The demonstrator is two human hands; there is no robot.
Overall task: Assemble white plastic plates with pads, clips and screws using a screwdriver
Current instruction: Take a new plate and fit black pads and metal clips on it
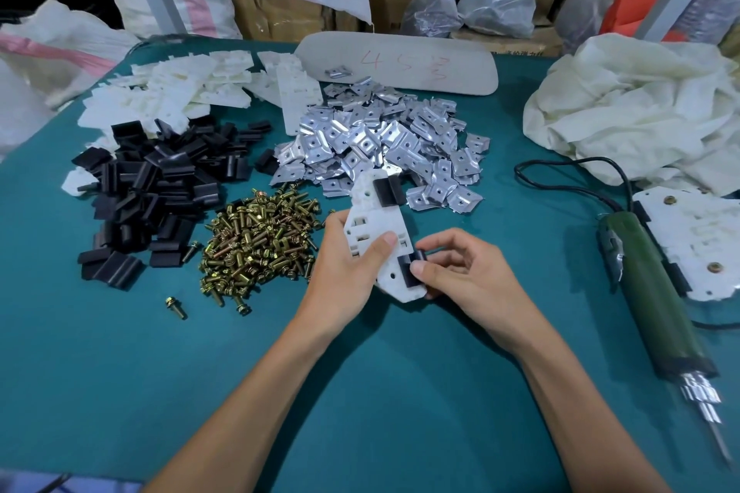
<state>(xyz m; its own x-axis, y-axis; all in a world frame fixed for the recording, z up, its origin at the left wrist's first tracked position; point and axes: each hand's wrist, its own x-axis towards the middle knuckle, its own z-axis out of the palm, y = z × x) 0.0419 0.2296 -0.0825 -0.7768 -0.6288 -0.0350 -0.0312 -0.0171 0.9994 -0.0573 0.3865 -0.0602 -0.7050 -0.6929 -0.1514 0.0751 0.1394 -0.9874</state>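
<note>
Fingers (pixel 425 267) of the right hand (pixel 460 264) pinched a black pad (pixel 409 279) onto the near right edge of the white plate (pixel 374 226); the left hand (pixel 344 268) gripped that plate from the left, its long axis running near to far.

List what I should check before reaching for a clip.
1. Left hand holds the white plate: ok.
2. Far pad on the plate: ok.
3. Near pad, pinched by the right hand, fully seated: cannot tell.
4. Clips and screws piled on the table: ok.
5. Right hand free for a clip: not ok.
6. Screwdriver lying at the right, untouched: ok.
</note>
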